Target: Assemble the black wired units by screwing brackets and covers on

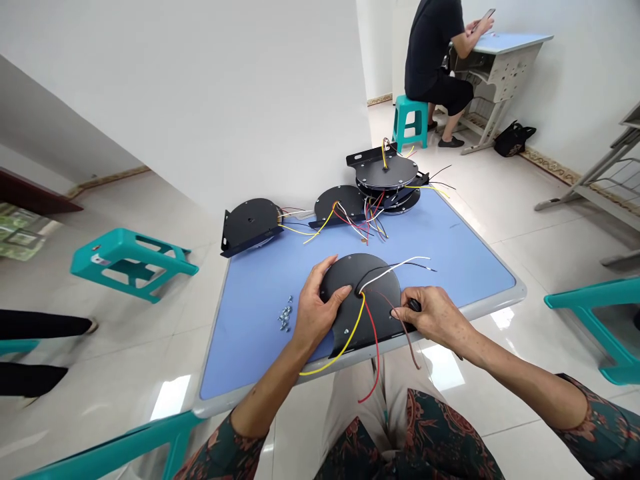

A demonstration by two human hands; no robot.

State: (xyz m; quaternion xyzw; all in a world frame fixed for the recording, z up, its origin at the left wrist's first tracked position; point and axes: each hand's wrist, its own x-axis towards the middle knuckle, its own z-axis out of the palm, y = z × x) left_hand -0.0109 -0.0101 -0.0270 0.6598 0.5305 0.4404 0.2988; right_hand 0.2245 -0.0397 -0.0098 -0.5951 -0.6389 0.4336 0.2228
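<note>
A round black metal housing (345,272) with one straight flanged edge lies at the front edge of the blue table. White, black, yellow, red and brown wires come out of the hole in its middle. My left hand (319,303) grips the housing's left rim, thumb on top. At its right edge, my right hand (425,312) is closed around a black-ended tool (414,305), mostly hidden by the fingers. The brown wire (407,337) passes by the right fingertips; whether they pinch it is unclear. One screw (347,331) shows in the plate near the straight edge.
Small silver screws (285,319) lie loose left of my left hand. Along the back of the blue table (250,300) are more black housings (253,223) with wires, some stacked at right. A green stool (125,257) stands at left. A seated person (435,53) holds a phone.
</note>
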